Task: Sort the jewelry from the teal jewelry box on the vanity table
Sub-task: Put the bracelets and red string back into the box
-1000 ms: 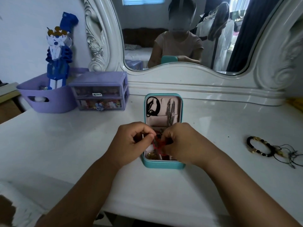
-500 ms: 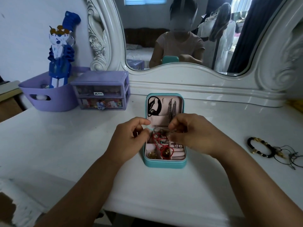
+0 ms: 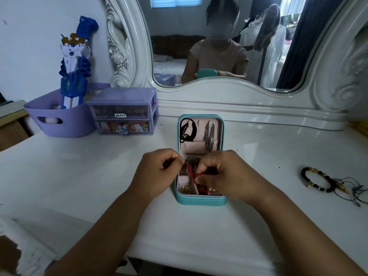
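The teal jewelry box (image 3: 200,200) lies open in the middle of the white vanity table (image 3: 79,176). Its upright lid holds a black cord (image 3: 186,129) and silver chains (image 3: 209,138). A red string bracelet (image 3: 194,175) stretches over the tray between my hands. My left hand (image 3: 157,174) pinches one end at the box's left edge. My right hand (image 3: 225,174) pinches the other end and covers the tray's right side. Gold pieces (image 3: 186,189) lie in the tray's front left compartment. A black and gold bead bracelet (image 3: 316,179) lies on the table to the right.
A purple two-drawer organiser (image 3: 124,110) and a purple basket (image 3: 59,116) holding a blue figure stand at the back left. The ornate white mirror frame (image 3: 249,104) runs along the back. Thin dark cords (image 3: 354,188) trail from the bead bracelet.
My right hand has dropped from the lid back down over the tray, and both hands have closed in on the red string, pulling it up between them.
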The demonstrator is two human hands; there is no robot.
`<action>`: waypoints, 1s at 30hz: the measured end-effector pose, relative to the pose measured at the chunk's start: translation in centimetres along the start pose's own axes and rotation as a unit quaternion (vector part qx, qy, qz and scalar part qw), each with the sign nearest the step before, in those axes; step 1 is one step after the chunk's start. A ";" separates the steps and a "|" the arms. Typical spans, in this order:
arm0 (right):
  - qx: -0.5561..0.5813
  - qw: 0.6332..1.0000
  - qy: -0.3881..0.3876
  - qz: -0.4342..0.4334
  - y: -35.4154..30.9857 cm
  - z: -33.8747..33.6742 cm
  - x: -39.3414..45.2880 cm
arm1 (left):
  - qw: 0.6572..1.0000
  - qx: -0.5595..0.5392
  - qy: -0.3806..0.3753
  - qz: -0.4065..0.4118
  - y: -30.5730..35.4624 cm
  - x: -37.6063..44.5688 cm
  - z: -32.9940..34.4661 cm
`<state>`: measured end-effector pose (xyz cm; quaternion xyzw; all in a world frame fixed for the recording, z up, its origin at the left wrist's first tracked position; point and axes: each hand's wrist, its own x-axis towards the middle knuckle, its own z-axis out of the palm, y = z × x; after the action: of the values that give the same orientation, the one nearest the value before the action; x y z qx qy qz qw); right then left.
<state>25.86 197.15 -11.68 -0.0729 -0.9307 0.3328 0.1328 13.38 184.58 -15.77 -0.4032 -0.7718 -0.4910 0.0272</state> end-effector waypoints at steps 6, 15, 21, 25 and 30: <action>0.031 0.999 -0.008 0.026 0.8 -0.7 -1.1 | 0.998 -0.045 -0.006 0.037 0.6 -0.2 -0.1; -0.075 0.995 -0.046 0.048 -1.0 -0.6 -0.4 | 0.977 -0.047 -0.126 0.164 0.8 -0.6 0.4; 0.104 0.980 -0.140 0.096 0.3 -2.7 -1.7 | 0.969 -0.022 -0.172 0.178 0.7 -0.4 0.4; 0.034 0.990 -0.109 0.082 0.5 -3.0 -2.7 | 0.971 0.027 -0.153 0.179 1.0 -0.6 0.8; 0.053 0.997 0.007 0.056 0.8 -3.2 -3.2 | 0.975 0.037 -0.123 0.179 1.6 -0.5 1.4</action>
<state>29.88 199.00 -10.49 -0.1200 -0.9052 0.3884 0.1238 15.28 185.66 -15.53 -0.5911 -0.7020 -0.3958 0.0343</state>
